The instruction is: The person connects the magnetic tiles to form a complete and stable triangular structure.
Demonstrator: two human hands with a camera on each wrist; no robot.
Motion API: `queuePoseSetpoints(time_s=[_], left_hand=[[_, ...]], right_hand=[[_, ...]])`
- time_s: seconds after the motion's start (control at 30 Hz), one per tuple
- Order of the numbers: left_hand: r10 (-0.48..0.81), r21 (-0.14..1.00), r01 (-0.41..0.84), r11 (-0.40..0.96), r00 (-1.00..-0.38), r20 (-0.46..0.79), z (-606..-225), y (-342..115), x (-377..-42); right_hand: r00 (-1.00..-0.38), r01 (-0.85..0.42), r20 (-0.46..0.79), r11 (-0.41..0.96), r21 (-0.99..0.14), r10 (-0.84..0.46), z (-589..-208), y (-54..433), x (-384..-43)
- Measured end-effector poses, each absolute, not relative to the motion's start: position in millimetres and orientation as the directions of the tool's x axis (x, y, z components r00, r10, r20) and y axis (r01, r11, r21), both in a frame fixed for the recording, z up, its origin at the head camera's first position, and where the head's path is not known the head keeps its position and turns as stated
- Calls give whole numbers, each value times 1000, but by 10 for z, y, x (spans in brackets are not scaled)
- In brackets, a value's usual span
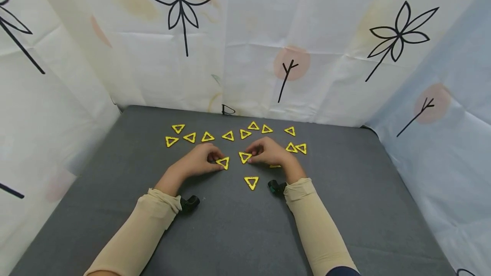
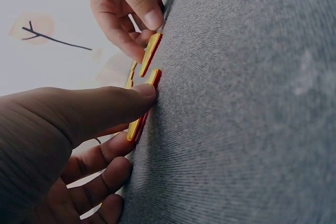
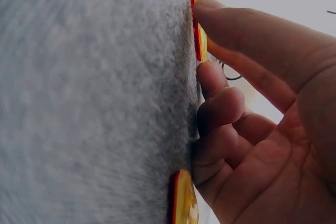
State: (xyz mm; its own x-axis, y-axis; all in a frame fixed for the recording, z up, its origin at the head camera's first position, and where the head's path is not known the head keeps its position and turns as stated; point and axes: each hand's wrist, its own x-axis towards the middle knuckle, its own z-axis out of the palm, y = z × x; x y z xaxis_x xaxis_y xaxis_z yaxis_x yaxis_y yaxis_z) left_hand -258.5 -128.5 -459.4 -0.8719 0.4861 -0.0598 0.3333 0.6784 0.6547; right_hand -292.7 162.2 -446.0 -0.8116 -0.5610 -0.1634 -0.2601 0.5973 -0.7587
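Both hands busy, mid-worktop. My left hand (image 1: 199, 159) pinches one yellow triangle (image 1: 226, 163) between thumb and fingers; my right hand (image 1: 269, 152) pinches a second triangle (image 1: 242, 158) the same way. The two pieces sit near each other, a strip of grey worktop (image 1: 230, 233) between them — not touching. Whether either is fully lifted, I cannot tell. A third triangle (image 1: 251, 178) lies closer to me, flat and untouched; another piece (image 1: 275, 166) is partly hidden by my right wrist. More lie scattered beyond my hands, pointing various ways. Step in hand, as I judge it: handling a pair, one piece per hand, probably turning or bringing them together. The next move seems to call for matching their edges — steady pinch, small wrist turns, fingertips kept off the facing sides. Risk, I'd guess: thin pieces slipping or twisting.
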Motion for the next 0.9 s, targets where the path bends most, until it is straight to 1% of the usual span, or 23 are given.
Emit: queuePoseSetpoints(time_s=[0.23,0.67,0.9], left_hand=[[506,674,350,651,-861,-42,-4573,-1272,-2591],[518,665,372,648,-855,-25,-4600,-1274,-2604],[507,666,357,655,-861,-37,-4596,-1277,-2599]], right_hand=[[-821,-261,-167,619,-741,-546,-4429,1599,-2922],[-810,-329,-152,654,-681,-567,-4443,1574,-2933],[-800,-329,-149,633,-700,-581,-4461,1560,-2951]])
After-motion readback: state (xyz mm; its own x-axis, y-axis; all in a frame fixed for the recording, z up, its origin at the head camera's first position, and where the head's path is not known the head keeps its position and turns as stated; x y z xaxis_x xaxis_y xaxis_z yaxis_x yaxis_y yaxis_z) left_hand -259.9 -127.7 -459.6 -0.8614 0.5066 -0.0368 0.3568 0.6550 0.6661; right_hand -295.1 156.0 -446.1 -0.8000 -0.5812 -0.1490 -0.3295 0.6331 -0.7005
